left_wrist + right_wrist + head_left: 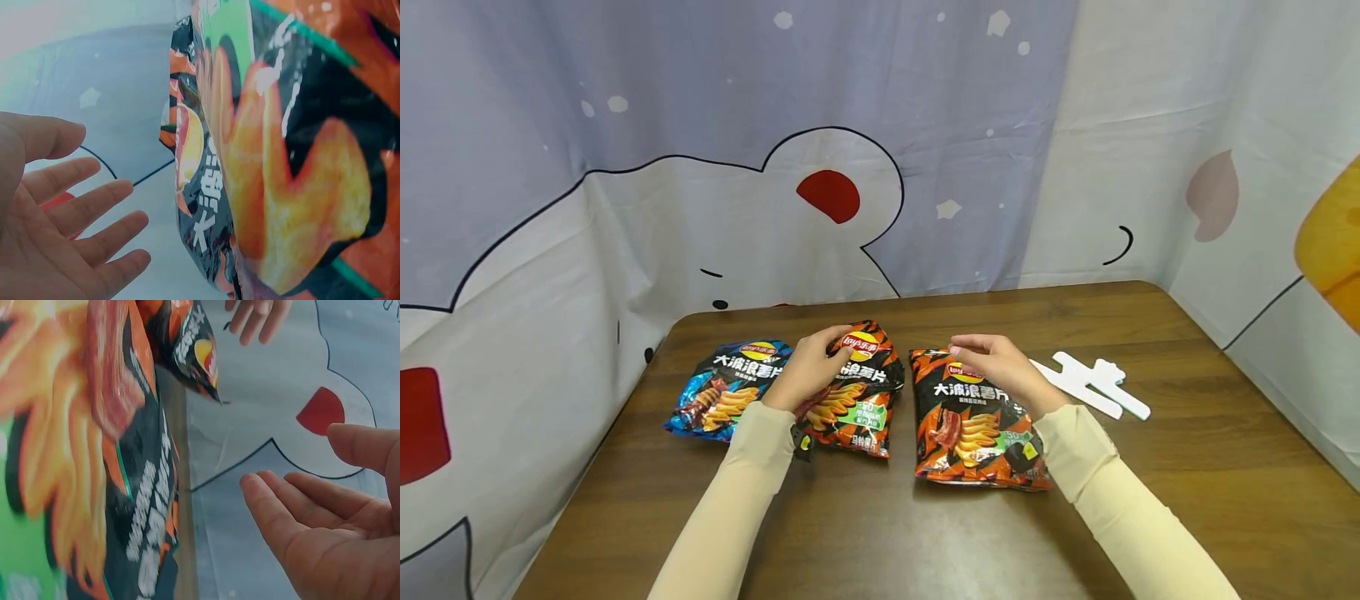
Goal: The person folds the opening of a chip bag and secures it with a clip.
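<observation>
Three bags of Lay's potato chips lie face up on a brown wooden table (pixel 865 533). My left hand (pixel 808 367) is over the left side of the middle orange-and-black chip bag (pixel 842 412). In the left wrist view that hand (pixel 81 219) has its fingers spread and holds nothing, with a gap to the bag. Above the upper part of the right orange-and-black chip bag (pixel 962 425) is my right hand (pixel 1003 367). Its fingers (pixel 269 512) are extended, thumb apart, and the palm is bare in the right wrist view. A blue-and-black chip bag (pixel 726 404) lies left of the middle one.
Right of the bags lies a flat white cut-out object (pixel 1086 383), partly behind my right wrist. A curtain (pixel 955 150) with cartoon drawings hangs along the table's far edge and both sides. Each wrist carries a small dark device, the left one (pixel 802 443) near the middle bag.
</observation>
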Demonstrator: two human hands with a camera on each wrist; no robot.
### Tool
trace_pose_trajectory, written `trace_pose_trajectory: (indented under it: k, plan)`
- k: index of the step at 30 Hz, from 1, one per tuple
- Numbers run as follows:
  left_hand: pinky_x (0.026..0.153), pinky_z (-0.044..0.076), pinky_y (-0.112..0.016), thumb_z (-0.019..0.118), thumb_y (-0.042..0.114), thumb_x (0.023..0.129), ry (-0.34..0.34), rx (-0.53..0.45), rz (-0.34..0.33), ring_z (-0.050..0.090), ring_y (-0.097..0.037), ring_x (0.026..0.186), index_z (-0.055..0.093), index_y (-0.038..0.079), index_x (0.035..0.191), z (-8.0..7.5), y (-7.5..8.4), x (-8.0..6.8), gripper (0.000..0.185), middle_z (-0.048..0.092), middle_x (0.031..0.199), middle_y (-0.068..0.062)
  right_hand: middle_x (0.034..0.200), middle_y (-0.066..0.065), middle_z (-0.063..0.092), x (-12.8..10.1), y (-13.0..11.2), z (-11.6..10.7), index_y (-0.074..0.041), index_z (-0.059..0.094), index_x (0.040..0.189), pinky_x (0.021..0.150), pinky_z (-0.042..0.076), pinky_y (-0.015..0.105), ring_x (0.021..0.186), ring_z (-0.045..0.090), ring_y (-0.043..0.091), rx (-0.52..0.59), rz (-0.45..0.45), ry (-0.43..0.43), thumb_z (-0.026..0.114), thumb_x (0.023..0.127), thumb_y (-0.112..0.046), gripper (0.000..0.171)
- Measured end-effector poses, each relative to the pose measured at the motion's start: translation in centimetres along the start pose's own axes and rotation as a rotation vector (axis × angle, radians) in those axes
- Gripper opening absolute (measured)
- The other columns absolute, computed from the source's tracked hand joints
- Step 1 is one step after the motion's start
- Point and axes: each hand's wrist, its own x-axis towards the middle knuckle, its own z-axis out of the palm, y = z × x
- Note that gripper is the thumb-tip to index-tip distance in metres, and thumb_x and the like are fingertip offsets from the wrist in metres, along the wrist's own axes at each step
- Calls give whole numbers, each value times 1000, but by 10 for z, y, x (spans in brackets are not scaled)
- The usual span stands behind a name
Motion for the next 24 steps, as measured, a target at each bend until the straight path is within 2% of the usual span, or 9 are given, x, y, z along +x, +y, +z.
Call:
trace_pose_trajectory:
  k: [2,3,4,6,11,13,17,20,24]
  plan:
    - [56,47,-37,50,24,100,-9,-14,-11,41,-19,43,42,15,146,-2,-2,1,47,49,143,-14,146,28,39,2,0,6,7,38,143,108,37,47,130,45,42,44,7,-10,51,100,-22,53]
    - [51,43,-34,49,24,100,-17,-29,-22,30,-17,38,41,15,146,-2,-3,2,47,49,143,-14,146,29,38,3,0,9,8,37,143,108,37,45,131,44,42,68,8,-16,51,100,-20,53]
    - [48,41,-33,49,24,100,-20,-32,-23,30,-15,37,41,15,146,-3,-4,3,48,50,142,-16,146,29,38,4,0,12,9,36,143,108,37,45,132,43,42,87,9,-21,50,100,-18,53]
    - [44,39,-30,49,25,101,-27,-33,-25,29,-12,35,40,16,147,-5,-6,4,48,61,122,-22,146,29,38,5,1,17,9,37,142,108,37,43,132,43,42,96,18,-19,50,100,-18,52]
    - [52,43,-35,49,25,101,-37,-22,-23,30,-15,38,39,14,147,-8,-11,10,49,62,119,-24,147,27,38,8,1,27,6,37,144,109,37,42,133,43,40,122,52,-8,49,100,-19,52]
    - [66,48,-38,49,25,101,-36,0,-23,43,-19,46,39,12,147,-9,-14,13,50,50,141,-18,148,27,36,10,1,30,7,35,144,110,36,42,135,40,40,161,65,-8,48,101,-18,52]
    - [81,46,-43,49,25,101,-28,31,-28,52,-36,63,39,10,147,-9,-19,18,50,45,147,-14,149,28,35,15,3,37,8,34,144,110,35,42,137,38,39,218,84,-6,47,101,-16,51]
    - [88,48,-47,49,25,101,-22,21,-36,62,-38,87,40,9,147,-10,-21,22,49,46,147,-13,148,28,36,19,6,43,10,34,143,110,35,42,137,38,38,246,88,-1,48,101,-14,50]
    - [103,42,-50,50,24,101,-32,6,-53,52,-33,126,39,8,147,-10,-22,27,50,45,147,-13,147,27,38,24,8,50,9,36,143,110,35,42,137,39,37,247,110,4,48,101,-14,50]
